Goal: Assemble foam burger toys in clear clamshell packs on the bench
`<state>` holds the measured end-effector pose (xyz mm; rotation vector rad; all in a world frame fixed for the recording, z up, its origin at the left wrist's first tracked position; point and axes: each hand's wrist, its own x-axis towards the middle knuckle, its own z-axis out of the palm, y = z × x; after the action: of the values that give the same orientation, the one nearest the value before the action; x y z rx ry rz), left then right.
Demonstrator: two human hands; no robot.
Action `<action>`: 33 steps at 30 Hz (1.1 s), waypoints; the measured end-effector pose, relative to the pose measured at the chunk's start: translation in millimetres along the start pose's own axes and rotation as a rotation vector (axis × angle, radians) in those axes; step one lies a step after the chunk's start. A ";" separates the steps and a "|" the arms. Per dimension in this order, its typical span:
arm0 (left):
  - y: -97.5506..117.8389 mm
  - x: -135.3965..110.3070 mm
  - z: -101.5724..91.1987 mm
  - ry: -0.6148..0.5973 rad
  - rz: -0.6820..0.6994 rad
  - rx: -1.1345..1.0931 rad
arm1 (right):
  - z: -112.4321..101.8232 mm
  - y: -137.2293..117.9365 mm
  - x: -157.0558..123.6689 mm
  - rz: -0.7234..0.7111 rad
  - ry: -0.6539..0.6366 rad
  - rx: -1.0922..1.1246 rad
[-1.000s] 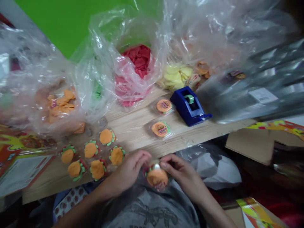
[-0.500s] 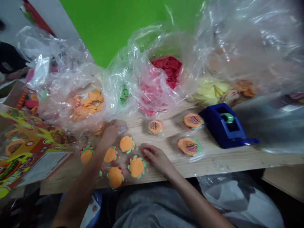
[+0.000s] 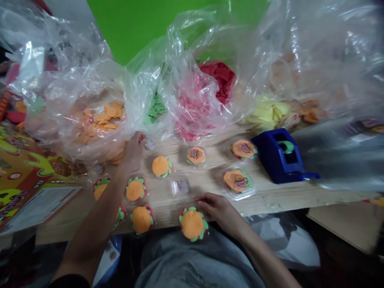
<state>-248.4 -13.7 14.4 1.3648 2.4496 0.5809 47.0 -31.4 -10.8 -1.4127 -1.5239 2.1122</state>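
My right hand point(image 3: 220, 210) pinches the edge of an open clear plastic case near the table's front edge. In that case lies a toy burger point(image 3: 193, 225) with an orange bun top and green frilled rim; its clear lid point(image 3: 180, 187) lies folded back behind it. My left hand point(image 3: 135, 150) rests farther back with fingers curled, beside a clear lid with a small label point(image 3: 149, 145); whether it grips anything is hidden. More uncovered burgers point(image 3: 135, 189) lie around my left forearm. Closed, labelled burger cases point(image 3: 238, 182) stand to the right.
A blue tape dispenser point(image 3: 283, 156) stands at the right. Along the back are plastic bags of orange pieces point(image 3: 105, 118), green pieces point(image 3: 156, 108), pink and red pieces point(image 3: 198, 102), and yellow pieces point(image 3: 271, 112). A printed yellow carton point(image 3: 36, 168) lies at the left.
My right hand has drawn one burger case rightward and toward my body, away from the others. Its folded-back lid now shows. My left hand stays near the labelled lid. The view has shifted slightly.
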 end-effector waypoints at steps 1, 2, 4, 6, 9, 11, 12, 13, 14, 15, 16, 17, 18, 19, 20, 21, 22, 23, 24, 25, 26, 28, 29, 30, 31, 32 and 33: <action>1.1 0.8 0.6 -0.014 0.004 0.019 | -7.7 1.2 -8.9 0.017 0.017 0.014; 2.8 -0.3 0.3 -0.028 0.011 0.040 | -14.9 1.6 -17.6 0.029 0.037 0.033; 7.8 -9.3 -4.6 -0.037 0.021 0.083 | -26.3 -0.2 -33.5 0.038 0.092 0.100; 14.9 -28.3 -14.4 0.046 0.027 0.133 | -32.8 -6.0 -45.3 0.024 0.145 0.198; 28.6 -72.6 -29.5 0.293 0.154 0.096 | -33.5 -21.2 -53.2 -0.040 0.169 0.360; 40.5 -107.8 -33.2 0.165 0.263 -0.155 | -30.1 -33.1 -53.3 -0.079 0.135 0.465; 47.6 -125.0 -32.4 -0.051 0.270 -0.342 | -27.8 -38.5 -52.7 -0.091 0.111 0.509; 55.4 -140.7 -30.2 -0.324 0.241 -0.554 | -25.5 -43.3 -52.1 -0.101 0.092 0.540; 63.9 -154.2 -27.0 -0.567 0.172 -0.754 | -23.3 -47.2 -51.8 -0.117 0.082 0.554; 72.5 -164.9 -23.3 -0.717 0.077 -0.907 | -21.4 -50.1 -51.8 -0.139 0.083 0.555; 81.0 -172.5 -19.9 -0.794 -0.018 -1.028 | -19.9 -52.0 -52.4 -0.165 0.088 0.544; 88.7 -177.1 -17.2 -0.801 -0.106 -1.106 | -18.9 -53.2 -53.4 -0.196 0.095 0.526; 95.4 -179.3 -15.5 -0.772 -0.173 -1.154 | -18.4 -53.7 -54.5 -0.229 0.101 0.507; 100.8 -179.6 -15.0 -0.738 -0.219 -1.184 | -18.4 -53.9 -55.7 -0.260 0.103 0.487; 104.7 -178.6 -15.6 -0.718 -0.249 -1.203 | -18.9 -54.0 -56.5 -0.288 0.105 0.472; 107.2 -177.1 -16.9 -0.711 -0.269 -1.220 | -19.8 -54.1 -56.9 -0.312 0.106 0.464; 108.3 -175.5 -18.8 -0.713 -0.286 -1.234 | -20.9 -54.4 -56.8 -0.332 0.104 0.471; 108.4 -174.2 -20.7 -0.719 -0.300 -1.246 | -22.3 -54.9 -56.1 -0.346 0.096 0.498; 107.7 -173.2 -22.4 -0.730 -0.312 -1.254 | -24.0 -55.7 -55.3 -0.354 0.077 0.538; 106.3 -172.6 -23.4 -0.744 -0.325 -1.258 | -25.8 -56.6 -54.4 -0.365 0.045 0.587; 104.7 -172.3 -23.7 -0.761 -0.335 -1.264 | -27.7 -57.7 -54.0 -0.376 -0.005 0.632; 101.8 -172.1 -22.4 -0.798 -0.335 -1.301 | -31.7 -59.5 -54.7 -0.395 -0.134 0.681; 101.1 -172.0 -21.2 -0.810 -0.320 -1.328 | -33.5 -60.1 -56.1 -0.405 -0.200 0.680; 101.2 -171.7 -20.2 -0.814 -0.301 -1.351 | -35.1 -60.5 -57.9 -0.413 -0.261 0.667; 102.0 -171.2 -19.5 -0.810 -0.284 -1.366 | -36.4 -60.5 -59.9 -0.418 -0.310 0.649; 103.6 -170.7 -19.4 -0.803 -0.276 -1.369 | -37.2 -60.4 -61.8 -0.419 -0.344 0.629; 105.9 -170.3 -19.8 -0.795 -0.280 -1.360 | -37.4 -60.2 -63.3 -0.422 -0.364 0.612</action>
<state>-90.1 -113.4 89.5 0.4653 1.0598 1.0445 87.7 -18.6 74.1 -0.4774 -0.9960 2.3302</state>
